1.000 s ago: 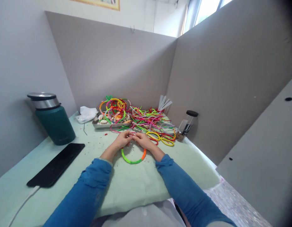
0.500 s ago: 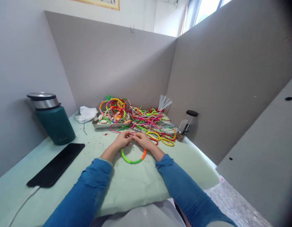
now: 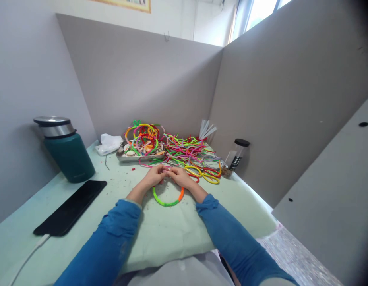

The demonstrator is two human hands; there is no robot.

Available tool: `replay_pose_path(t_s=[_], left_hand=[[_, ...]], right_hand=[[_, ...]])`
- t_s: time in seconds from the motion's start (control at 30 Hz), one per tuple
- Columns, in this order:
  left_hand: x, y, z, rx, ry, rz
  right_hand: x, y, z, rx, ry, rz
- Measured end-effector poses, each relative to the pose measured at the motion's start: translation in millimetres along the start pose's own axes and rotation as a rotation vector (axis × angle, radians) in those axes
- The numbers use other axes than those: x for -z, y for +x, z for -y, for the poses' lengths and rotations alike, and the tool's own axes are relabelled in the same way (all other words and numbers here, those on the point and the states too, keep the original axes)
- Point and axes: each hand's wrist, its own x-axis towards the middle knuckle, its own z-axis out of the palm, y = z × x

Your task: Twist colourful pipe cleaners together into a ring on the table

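Note:
A fuzzy ring (image 3: 167, 204), green and yellow-green with an orange part on the right, rests low over the pale green tablecloth (image 3: 160, 234). My left hand (image 3: 155, 177) is closed on its far left part, and my right hand (image 3: 179, 177) is closed on its far right part. The fingertips of both hands meet at the far side of the ring and hide that stretch. Just beyond my hands lies a pile of colourful fuzzy stems (image 3: 188, 150), with yellow and red loops (image 3: 210, 177) at its right.
A metal tray (image 3: 139, 158) holds shells and fuzzy rings. White tissue (image 3: 109, 143), a teal bottle (image 3: 69, 157) and a black phone (image 3: 70, 208) with a cable are on the left. A clear jar (image 3: 236, 157) stands right, by grey partitions (image 3: 142, 75).

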Motion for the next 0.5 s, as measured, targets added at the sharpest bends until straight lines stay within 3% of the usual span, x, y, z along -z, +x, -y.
replay_pose_path(t_s=[0.5], left_hand=[[0.2, 0.8, 1.5, 0.001, -0.027, -0.009]], right_hand=[[-0.6, 0.3, -0.4, 0.001, 0.004, 0.002]])
